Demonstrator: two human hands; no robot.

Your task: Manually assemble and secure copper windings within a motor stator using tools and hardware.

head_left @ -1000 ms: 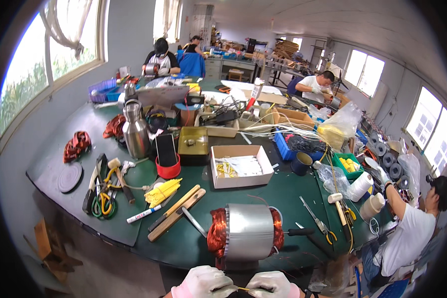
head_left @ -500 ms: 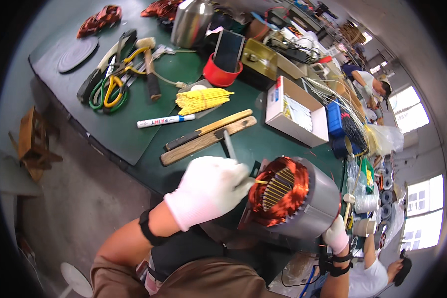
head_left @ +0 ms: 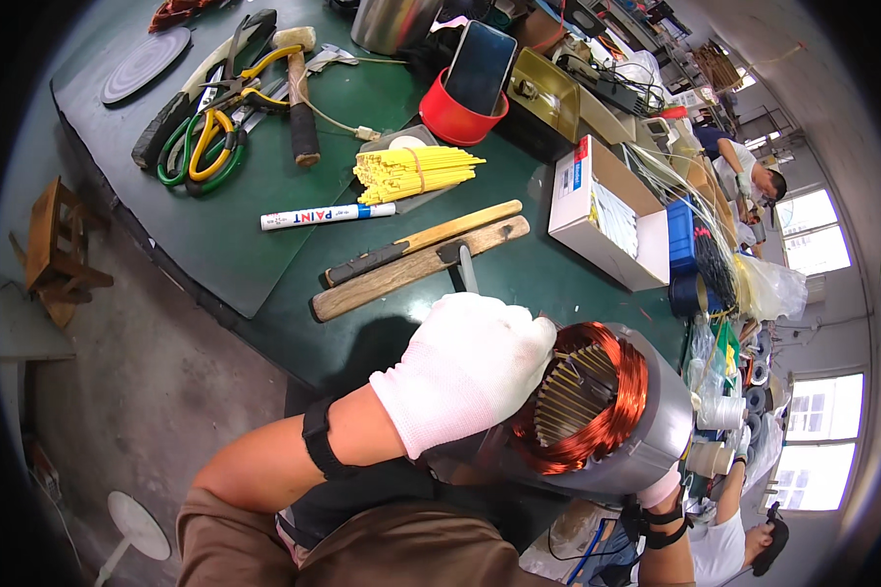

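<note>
My left hand (head_left: 470, 367), in a white glove, is closed at the upper left edge of a copper winding (head_left: 625, 396). Whatever its fingertips pinch is hidden behind the glove. The winding rings the open end of a grey motor stator (head_left: 661, 430), whose slots show pale yellowish strips (head_left: 565, 403). My right hand (head_left: 662, 489), also gloved, holds the stator low on its right side; the stator covers most of its fingers. Beyond my left hand lie two wooden-handled tools (head_left: 426, 264), with a flat grey blade (head_left: 467, 269) beside them.
A rubber-banded bundle of yellow sticks (head_left: 416, 172), a white marker (head_left: 328, 216), a hammer (head_left: 301, 108) and green-handled scissors (head_left: 202, 157) lie on the green bench. Behind stand a red holder with a phone (head_left: 483, 67) and a white box (head_left: 612, 217). Other people (head_left: 729, 533) work at the right.
The stator has shifted and tilted, its opening facing further up. My left hand has moved right onto the winding's edge; the yellow stick at its fingertips is now out of sight.
</note>
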